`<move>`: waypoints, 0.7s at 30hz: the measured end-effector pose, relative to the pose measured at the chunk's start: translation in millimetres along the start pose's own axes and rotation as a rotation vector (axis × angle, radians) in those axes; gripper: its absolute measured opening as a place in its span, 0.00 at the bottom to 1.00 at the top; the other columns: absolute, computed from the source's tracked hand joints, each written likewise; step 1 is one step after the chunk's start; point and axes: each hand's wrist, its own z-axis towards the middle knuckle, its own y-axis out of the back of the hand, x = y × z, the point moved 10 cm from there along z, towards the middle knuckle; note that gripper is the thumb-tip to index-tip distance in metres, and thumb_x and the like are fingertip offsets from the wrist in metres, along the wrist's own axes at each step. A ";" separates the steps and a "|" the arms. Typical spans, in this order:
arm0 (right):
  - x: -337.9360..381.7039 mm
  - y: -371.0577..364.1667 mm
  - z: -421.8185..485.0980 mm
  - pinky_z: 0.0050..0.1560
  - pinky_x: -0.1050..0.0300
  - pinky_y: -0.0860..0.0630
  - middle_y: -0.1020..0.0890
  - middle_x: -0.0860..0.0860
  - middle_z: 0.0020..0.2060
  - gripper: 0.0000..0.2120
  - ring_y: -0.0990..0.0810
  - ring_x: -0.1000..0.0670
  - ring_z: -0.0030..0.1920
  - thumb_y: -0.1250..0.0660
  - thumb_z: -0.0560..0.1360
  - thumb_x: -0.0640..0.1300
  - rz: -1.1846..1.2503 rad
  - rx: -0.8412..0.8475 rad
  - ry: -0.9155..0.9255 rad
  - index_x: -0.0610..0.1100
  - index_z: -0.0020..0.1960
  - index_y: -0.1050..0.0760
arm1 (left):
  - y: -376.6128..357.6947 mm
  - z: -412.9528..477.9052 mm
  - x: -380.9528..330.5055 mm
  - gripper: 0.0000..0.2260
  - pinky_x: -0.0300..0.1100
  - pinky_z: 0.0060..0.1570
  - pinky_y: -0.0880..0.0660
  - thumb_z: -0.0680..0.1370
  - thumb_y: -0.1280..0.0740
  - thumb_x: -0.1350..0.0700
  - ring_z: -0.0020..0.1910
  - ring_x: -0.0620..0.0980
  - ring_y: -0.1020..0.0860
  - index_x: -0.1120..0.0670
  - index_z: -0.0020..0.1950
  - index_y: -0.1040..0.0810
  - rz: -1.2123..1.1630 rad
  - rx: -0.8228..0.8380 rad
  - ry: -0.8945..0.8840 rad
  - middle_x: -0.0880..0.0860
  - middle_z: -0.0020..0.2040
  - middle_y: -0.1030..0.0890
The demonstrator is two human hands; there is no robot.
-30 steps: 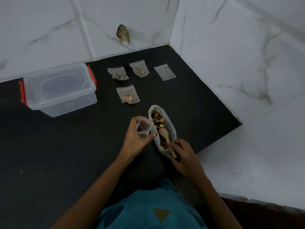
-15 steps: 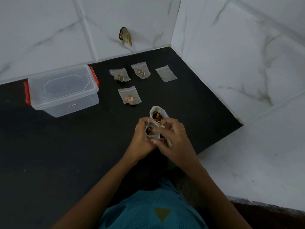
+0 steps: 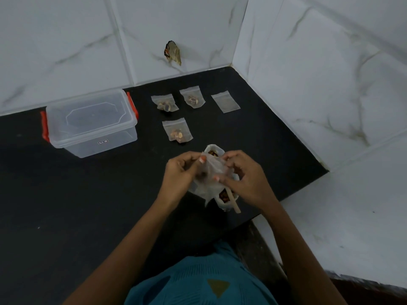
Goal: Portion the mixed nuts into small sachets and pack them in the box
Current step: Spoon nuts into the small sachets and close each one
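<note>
Left hand (image 3: 179, 172) and right hand (image 3: 244, 175) at frame centre, both pinching one small clear sachet (image 3: 209, 172) between thumbs and fingertips, held up off the black counter (image 3: 88, 205). Contents of that sachet too blurred to make out.

Just behind and under the hands: open bag (image 3: 226, 198) of mixed nuts, brown pieces showing at its far mouth and again below the right hand. Wooden spoon (image 3: 233, 200) resting in the bag, handle end poking out toward the lower frame.

Above centre, three filled sachets lying flat, apart from one another: one (image 3: 177, 130) nearest the hands, one (image 3: 164, 103) upper left of it, one (image 3: 192, 96) to the right of that; each with a small cluster of nuts at its lower end. Farther right, near the wall corner, an empty flat sachet (image 3: 225, 101).

Left of the sachets, clear plastic box (image 3: 90, 122) with red clips, lid on, well apart from the hands. Nothing discernible inside through the lid.

White marble-pattern tiles (image 3: 66, 40) along top and right. Small dark object (image 3: 172, 52) stuck on the wall above the sachets; cannot tell what. Teal garment (image 3: 198, 282) at bottom edge.
</note>
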 end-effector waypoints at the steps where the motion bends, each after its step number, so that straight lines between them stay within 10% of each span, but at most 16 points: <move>1: -0.6 7.2 1.8 0.48 0.72 0.28 0.26 0.52 0.49 0.10 0.27 0.63 0.49 0.29 0.67 0.46 -0.006 -0.076 -0.016 0.41 0.43 0.24 | -2.1 0.0 0.4 0.08 0.28 0.43 0.25 0.78 0.38 0.62 0.45 0.37 0.20 0.52 0.47 0.21 -0.025 0.002 0.004 0.45 0.43 0.18; 17: -11.3 11.4 2.4 0.43 0.65 0.22 0.23 0.58 0.46 0.17 0.21 0.61 0.46 0.31 0.70 0.34 0.330 -0.142 -0.277 0.54 0.50 0.29 | -0.5 -4.2 -7.1 0.08 0.33 0.44 0.23 0.78 0.38 0.61 0.44 0.40 0.19 0.50 0.48 0.23 0.006 -0.164 -0.037 0.46 0.44 0.19; 21: -24.5 9.8 -4.0 0.39 0.67 0.23 0.18 0.53 0.40 0.07 0.18 0.60 0.40 0.33 0.72 0.37 0.528 -0.174 -0.422 0.43 0.49 0.25 | 1.5 -3.3 -6.6 0.08 0.33 0.44 0.23 0.78 0.39 0.61 0.45 0.41 0.19 0.51 0.49 0.23 -0.043 -0.171 -0.016 0.49 0.46 0.19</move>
